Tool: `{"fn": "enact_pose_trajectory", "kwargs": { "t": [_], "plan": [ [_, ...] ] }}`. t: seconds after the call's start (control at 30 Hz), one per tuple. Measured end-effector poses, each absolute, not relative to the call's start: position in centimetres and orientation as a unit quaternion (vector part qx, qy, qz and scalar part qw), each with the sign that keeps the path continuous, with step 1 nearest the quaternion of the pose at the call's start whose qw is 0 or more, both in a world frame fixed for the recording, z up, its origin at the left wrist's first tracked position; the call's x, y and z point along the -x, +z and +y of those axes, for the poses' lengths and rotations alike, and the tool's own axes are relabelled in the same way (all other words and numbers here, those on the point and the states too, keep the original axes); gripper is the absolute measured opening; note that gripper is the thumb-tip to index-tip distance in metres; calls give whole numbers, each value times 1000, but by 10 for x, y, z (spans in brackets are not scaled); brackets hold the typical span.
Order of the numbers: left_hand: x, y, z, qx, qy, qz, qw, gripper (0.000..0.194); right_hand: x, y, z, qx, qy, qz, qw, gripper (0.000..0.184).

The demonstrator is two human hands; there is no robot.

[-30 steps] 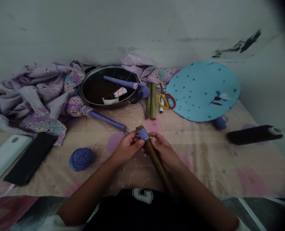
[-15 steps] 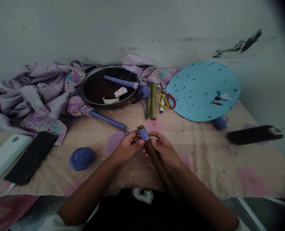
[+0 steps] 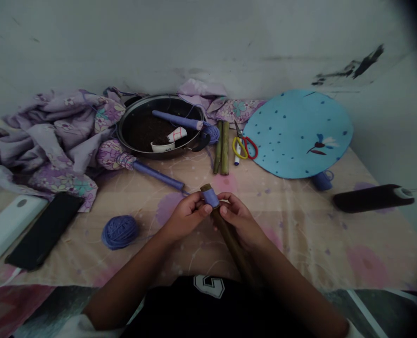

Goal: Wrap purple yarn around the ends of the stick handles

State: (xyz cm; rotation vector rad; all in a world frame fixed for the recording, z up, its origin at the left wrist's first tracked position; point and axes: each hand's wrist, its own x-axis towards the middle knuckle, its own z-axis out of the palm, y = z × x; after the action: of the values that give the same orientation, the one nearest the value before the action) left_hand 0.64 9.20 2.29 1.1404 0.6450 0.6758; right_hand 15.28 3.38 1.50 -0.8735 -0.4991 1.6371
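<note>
A brown-green stick (image 3: 226, 233) slants from my body up to the middle of the table, its upper end wound with a band of purple yarn (image 3: 211, 197). My left hand (image 3: 190, 212) pinches at the left side of the band, thumb at its lower edge; the fingertips behind are hidden. On the other side my right hand (image 3: 239, 217) is closed around the stick just below the band. To the left lies a ball of purple yarn (image 3: 120, 232), its strand running toward my left hand. A yarn-wrapped stick with a cloth-covered head (image 3: 159, 174) lies beyond my left hand.
Behind are a black pan (image 3: 138, 124) of dark soil, bare green sticks (image 3: 224, 150), scissors (image 3: 245, 146) and a blue oval board (image 3: 296, 136). Floral cloth (image 3: 53, 136), a phone (image 3: 46, 230) and a white device (image 3: 9, 230) are left; a dark cylinder (image 3: 372, 197) lies right.
The stick has turned slightly between my hands, so its cut end and yarn band show at a different angle. Both hands stay in nearly the same place.
</note>
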Motion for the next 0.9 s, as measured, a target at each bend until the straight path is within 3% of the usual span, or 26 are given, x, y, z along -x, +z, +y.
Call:
{"fn": "enact_pose_trajectory", "kwargs": {
  "t": [0.33, 0.6, 0.9],
  "plan": [
    [-7, 22, 88, -498, 295, 261, 773, 36, -156, 15, 35, 352, 741, -197, 537, 33],
    [-7, 25, 90, -521, 308, 305, 735, 36, -153, 18, 34, 350, 705, -221, 576, 45],
    [-9, 21, 88, -495, 312, 263, 767, 31, -154, 18, 33, 361, 702, -214, 575, 43]
  ]
}}
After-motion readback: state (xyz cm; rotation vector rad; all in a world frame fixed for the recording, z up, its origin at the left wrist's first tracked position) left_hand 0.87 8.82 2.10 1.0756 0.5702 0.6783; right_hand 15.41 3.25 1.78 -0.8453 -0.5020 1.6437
